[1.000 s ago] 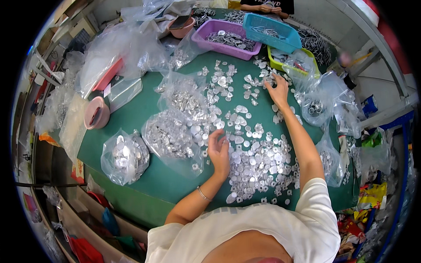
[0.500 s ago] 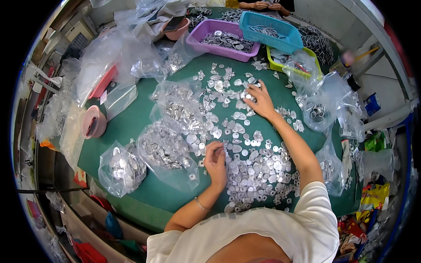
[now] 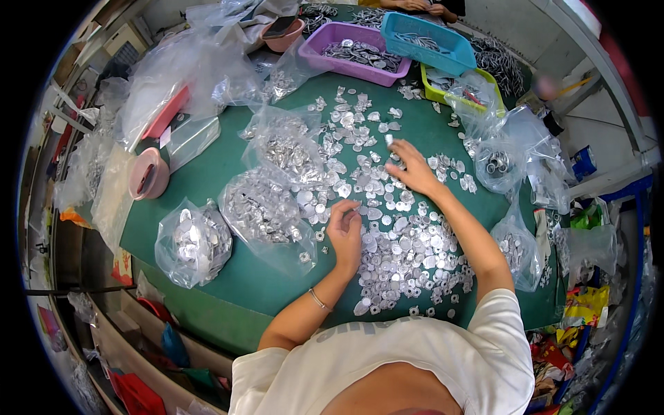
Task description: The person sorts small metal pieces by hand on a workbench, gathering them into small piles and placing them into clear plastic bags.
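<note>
Many small flat silver metal pieces [image 3: 408, 266] lie in a dense spread on the green tabletop in front of me. My left hand [image 3: 344, 234] rests at the left edge of this spread, its fingers curled toward the thumb; whatever they pinch is hidden or too small to name. Farther forward, my right hand [image 3: 415, 169] is over the looser pieces with fingers stretched and apart, slightly blurred. A silver piece [image 3: 389, 140] stands by its fingertips. Left of my hands, a clear plastic bag [image 3: 266, 214] full of silver pieces lies open.
Another filled bag [image 3: 194, 245] sits at left, near a pink cup [image 3: 149, 173]. A purple basket [image 3: 318, 59], a blue basket [image 3: 432, 55] and a yellow-green basket [image 3: 443, 97] stand at the back. Clear bags [image 3: 512, 162] line the right side. Another person's hands [image 3: 418, 7] show at the far edge.
My right hand has drawn back toward me, away from a cluster of silver pieces under its fingers. My left hand has shifted slightly forward, still curled. The view has moved a little.
</note>
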A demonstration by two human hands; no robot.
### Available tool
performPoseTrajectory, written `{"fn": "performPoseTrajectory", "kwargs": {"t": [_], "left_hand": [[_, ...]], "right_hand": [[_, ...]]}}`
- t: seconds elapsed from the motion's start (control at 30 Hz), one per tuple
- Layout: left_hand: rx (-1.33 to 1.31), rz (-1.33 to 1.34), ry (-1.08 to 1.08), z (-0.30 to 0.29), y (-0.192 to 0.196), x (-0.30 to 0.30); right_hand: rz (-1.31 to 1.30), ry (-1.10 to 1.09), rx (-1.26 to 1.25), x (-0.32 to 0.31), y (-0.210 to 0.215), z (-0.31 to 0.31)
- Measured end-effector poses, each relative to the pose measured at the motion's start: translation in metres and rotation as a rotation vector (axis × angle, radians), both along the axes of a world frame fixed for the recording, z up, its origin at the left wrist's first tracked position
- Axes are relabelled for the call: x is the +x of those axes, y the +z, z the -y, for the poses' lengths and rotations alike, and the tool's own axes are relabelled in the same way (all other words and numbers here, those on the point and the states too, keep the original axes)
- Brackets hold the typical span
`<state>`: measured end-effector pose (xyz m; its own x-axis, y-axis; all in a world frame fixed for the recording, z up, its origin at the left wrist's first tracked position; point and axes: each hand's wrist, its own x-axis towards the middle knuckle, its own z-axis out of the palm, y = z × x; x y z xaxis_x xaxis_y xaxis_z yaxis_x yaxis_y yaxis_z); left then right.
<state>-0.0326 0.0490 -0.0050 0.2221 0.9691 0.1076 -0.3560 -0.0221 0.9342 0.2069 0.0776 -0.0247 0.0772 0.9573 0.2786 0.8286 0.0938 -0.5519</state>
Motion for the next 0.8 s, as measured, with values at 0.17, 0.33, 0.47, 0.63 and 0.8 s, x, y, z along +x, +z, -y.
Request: {"fn": "performPoseTrajectory", "kwargs": {"t": [0.17, 0.33, 0.47, 0.63, 0.8], "left_hand": [[0.011, -0.018, -0.005, -0.001, -0.004, -0.002], [0.058, -0.08, -0.01, -0.001, -0.01, -0.002], [0.139, -0.179, -0.091, -0.004, -0.008, 0.0], [0.573, -0.526, -0.147, -0.011, 0.0, 0.011], [0.912, -1.083, -0.121, -0.022, -0.01, 0.029]], "right_hand": [[0.003, 0.141, -0.072, -0.037, 0.027, 0.04], [-0.179, 0.139, -0.137, -0.061, 0.048, 0.093], [-0.209, 0.133, -0.078, -0.076, 0.068, 0.139], [-0.359, -0.065, 0.008, -0.071, 0.061, 0.183], [-0.188, -0.225, 0.124, -0.067, 0.067, 0.156]]}}
